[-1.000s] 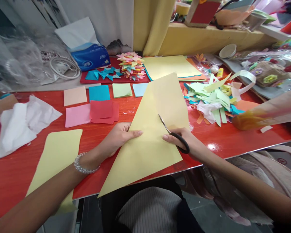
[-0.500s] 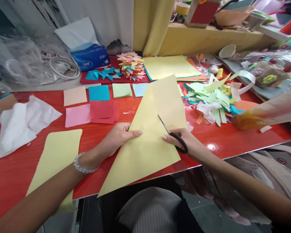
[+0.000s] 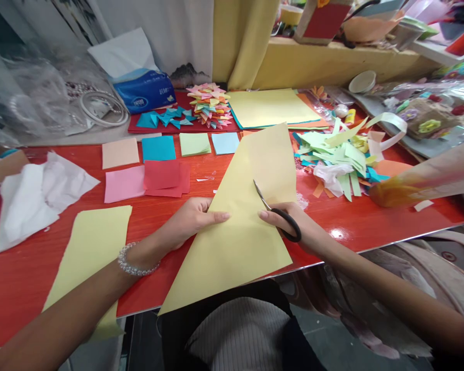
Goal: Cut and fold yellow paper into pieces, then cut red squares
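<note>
A large sheet of pale yellow paper (image 3: 232, 252), folded over at a slant, is held above the table's front edge. My left hand (image 3: 197, 219) pinches its left side, thumb on top and fingers underneath. My right hand (image 3: 292, 221) grips the paper's right side and also holds scissors (image 3: 286, 221) with black handles. Their metal blade lies over the paper, pointing up and to the left. The lower part of the sheet hangs past the table edge above my lap. Another yellow paper strip (image 3: 96, 242) lies under my left forearm, drooping over the edge.
Square paper stacks (image 3: 158, 149) in several colours sit left of centre on the red table (image 3: 201, 188). Paper scraps (image 3: 344, 154) are heaped on the right. Behind stand a blue tissue pack (image 3: 145, 93), folded paper pieces (image 3: 211, 105) and yellow sheets (image 3: 274, 108). Crumpled tissue (image 3: 38, 198) lies at left.
The folded yellow sheet has shifted slightly right and down, and its fold has swung a little. Both hands moved slightly with it, keeping their grips.
</note>
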Demonstrator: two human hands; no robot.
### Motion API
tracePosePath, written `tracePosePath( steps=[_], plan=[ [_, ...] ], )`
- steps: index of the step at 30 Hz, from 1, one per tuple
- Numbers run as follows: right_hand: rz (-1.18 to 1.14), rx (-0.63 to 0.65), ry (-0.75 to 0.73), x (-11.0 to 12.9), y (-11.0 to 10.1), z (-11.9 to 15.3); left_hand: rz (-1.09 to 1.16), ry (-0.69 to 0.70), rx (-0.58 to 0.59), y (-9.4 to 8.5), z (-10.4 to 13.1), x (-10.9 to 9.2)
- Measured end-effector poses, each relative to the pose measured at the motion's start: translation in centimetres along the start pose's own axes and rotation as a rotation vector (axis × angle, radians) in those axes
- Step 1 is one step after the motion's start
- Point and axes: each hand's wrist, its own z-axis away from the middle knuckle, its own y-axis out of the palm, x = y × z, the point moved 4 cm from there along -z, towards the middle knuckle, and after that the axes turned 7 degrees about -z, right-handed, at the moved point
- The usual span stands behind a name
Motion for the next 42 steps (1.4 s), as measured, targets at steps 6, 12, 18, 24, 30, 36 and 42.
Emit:
tracePosePath(
  steps=[6,12,18,24,30,36,42],
  plan=[
    [-0.024,0.010,-0.010,-0.27,0.09,-0.13,-0.006,-0.016,-0.017,-0.12,0.02,0.05],
    [-0.007,0.006,-0.040,-0.31,0.14,-0.11,0.001,-0.010,-0.013,-0.18,-0.06,0.02],
    [-0.036,0.001,-0.015,-0.42,0.10,-0.20,-0.006,-0.027,0.006,0.02,0.04,-0.08],
    [-0.067,0.002,0.039,-0.76,0.05,-0.32,-0.038,-0.048,0.032,0.18,0.18,-0.10],
    [-0.039,0.004,0.010,-0.97,0.13,-0.30,-0.070,-0.059,0.026,0.15,0.17,-0.04],
    [-0.019,0.012,0.005,-0.96,0.19,-0.17,-0.073,-0.063,0.027,0.08,0.11,-0.08],
    [-0.034,-0.013,0.006,-0.63,0.19,-0.19,-0.082,-0.070,0.030,0.22,0.29,-0.20]
  ],
)
